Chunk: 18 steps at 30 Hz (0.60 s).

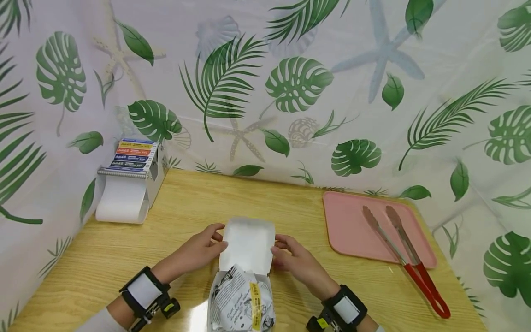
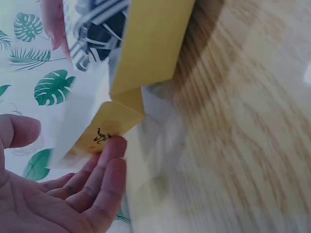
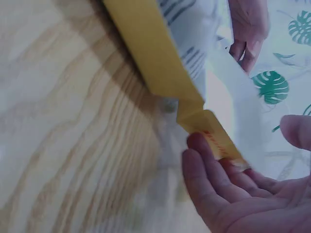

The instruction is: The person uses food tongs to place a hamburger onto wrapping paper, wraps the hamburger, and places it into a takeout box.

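A small takeaway box point(image 1: 210, 304), yellow outside and white inside, stands on the table with its lid point(image 1: 247, 244) raised. Inside lies a food parcel point(image 1: 234, 299) in printed white paper with a yellow label strip. My left hand point(image 1: 209, 246) is at the lid's left edge; in the left wrist view its fingertips point(image 2: 116, 150) touch the lid's yellow outside, thumb held apart. On the opposite edge my right hand point(image 1: 292, 256) mirrors it, and the right wrist view shows its fingers point(image 3: 206, 170) against the outer face, loosely bent, thumb away from the lid.
A pink tray point(image 1: 348, 230) lies at the right, with red-handled tongs point(image 1: 408, 256) across it and past its front edge. At the back left stands a dispenser point(image 1: 128, 184) of colourful packets. A leaf-patterned curtain point(image 1: 298, 124) borders the wooden table point(image 1: 186, 198).
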Each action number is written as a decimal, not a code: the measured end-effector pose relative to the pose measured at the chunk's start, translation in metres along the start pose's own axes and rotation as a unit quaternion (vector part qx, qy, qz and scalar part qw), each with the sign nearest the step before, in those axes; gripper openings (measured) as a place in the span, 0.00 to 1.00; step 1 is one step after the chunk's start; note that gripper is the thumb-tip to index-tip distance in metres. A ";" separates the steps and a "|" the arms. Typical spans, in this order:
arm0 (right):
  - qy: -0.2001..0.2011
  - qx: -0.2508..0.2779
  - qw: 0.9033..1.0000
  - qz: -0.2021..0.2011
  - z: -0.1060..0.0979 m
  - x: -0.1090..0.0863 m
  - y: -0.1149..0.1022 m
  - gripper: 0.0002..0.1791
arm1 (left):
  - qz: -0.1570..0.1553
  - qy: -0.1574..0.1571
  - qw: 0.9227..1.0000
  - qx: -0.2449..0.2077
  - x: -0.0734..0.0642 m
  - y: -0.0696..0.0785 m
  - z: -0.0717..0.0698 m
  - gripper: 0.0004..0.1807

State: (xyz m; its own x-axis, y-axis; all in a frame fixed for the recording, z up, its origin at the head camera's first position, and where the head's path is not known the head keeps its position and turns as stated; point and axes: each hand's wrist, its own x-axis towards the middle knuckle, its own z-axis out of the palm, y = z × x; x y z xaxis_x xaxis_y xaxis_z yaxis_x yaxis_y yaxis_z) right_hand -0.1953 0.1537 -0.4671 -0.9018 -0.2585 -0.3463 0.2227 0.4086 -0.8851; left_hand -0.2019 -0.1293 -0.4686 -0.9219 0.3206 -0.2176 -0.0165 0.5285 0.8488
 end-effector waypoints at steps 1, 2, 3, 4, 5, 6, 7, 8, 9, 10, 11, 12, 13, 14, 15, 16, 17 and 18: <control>0.003 0.009 1.000 -0.007 -0.001 -0.003 -0.001 0.34 | 0.014 0.000 1.000 -0.001 -0.003 0.001 -0.002 0.33; 0.003 0.011 1.000 -0.015 -0.001 -0.007 -0.002 0.35 | 0.026 0.000 1.000 0.000 -0.007 0.002 -0.003 0.33; 0.000 0.013 1.000 -0.024 -0.002 -0.010 -0.003 0.36 | 0.037 -0.002 0.999 0.004 -0.010 0.003 -0.005 0.34; -0.006 0.010 0.999 -0.034 -0.002 -0.014 -0.004 0.36 | 0.051 -0.006 0.999 0.007 -0.014 0.003 -0.006 0.34; -0.011 0.002 0.999 -0.044 -0.002 -0.018 -0.005 0.37 | 0.065 -0.011 0.998 0.013 -0.017 0.003 -0.007 0.34; -0.016 -0.009 0.998 -0.058 -0.002 -0.022 -0.005 0.37 | 0.078 -0.018 0.997 0.018 -0.021 0.003 -0.008 0.34; -0.022 -0.023 0.997 -0.075 -0.002 -0.025 -0.005 0.37 | 0.092 -0.021 0.995 0.029 -0.025 0.003 -0.008 0.34; -0.031 -0.034 0.994 -0.094 -0.002 -0.028 -0.005 0.36 | 0.103 -0.025 0.994 0.039 -0.029 0.003 -0.007 0.33; -0.041 -0.044 0.992 -0.113 -0.002 -0.031 -0.005 0.36 | 0.116 -0.029 0.992 0.050 -0.033 0.002 -0.007 0.34; -0.049 -0.055 0.989 -0.129 -0.001 -0.034 -0.004 0.35 | 0.127 -0.031 0.990 0.062 -0.037 0.002 -0.006 0.34; -0.056 -0.068 0.986 -0.143 -0.001 -0.037 -0.003 0.34 | 0.134 -0.032 0.988 0.074 -0.042 0.001 -0.005 0.34; -0.062 -0.082 0.983 -0.152 -0.001 -0.041 -0.001 0.34 | 0.139 -0.032 0.986 0.086 -0.047 0.000 -0.004 0.35; -0.071 -0.094 0.980 -0.159 -0.001 -0.045 0.000 0.33 | 0.142 -0.031 0.984 0.100 -0.052 -0.001 -0.003 0.35; -0.077 -0.105 0.978 -0.160 -0.001 -0.049 0.002 0.33 | 0.145 -0.032 0.983 0.109 -0.057 -0.003 -0.001 0.36; -0.083 -0.118 0.977 -0.158 -0.001 -0.053 0.003 0.33 | 0.143 -0.034 0.982 0.116 -0.062 -0.004 0.000 0.37; -0.088 -0.131 0.975 -0.157 0.000 -0.057 0.005 0.33 | 0.140 -0.036 0.982 0.124 -0.066 -0.005 0.001 0.38; -0.095 -0.140 0.973 -0.154 0.000 -0.060 0.007 0.33 | 0.135 -0.041 0.982 0.128 -0.071 -0.007 0.001 0.39; -0.101 -0.144 0.973 -0.150 0.000 -0.064 0.008 0.34 | 0.131 -0.049 0.982 0.130 -0.075 -0.009 0.002 0.40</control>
State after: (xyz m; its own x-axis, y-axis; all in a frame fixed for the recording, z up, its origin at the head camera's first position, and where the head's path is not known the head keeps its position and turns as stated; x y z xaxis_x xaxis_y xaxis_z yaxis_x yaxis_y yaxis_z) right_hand -0.1359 0.1732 -0.4525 -0.8128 -0.5584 -0.1658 -0.1787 0.5099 -0.8415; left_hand -0.1317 -0.1564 -0.4605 -0.8396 0.5394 -0.0647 0.3267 0.5965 0.7331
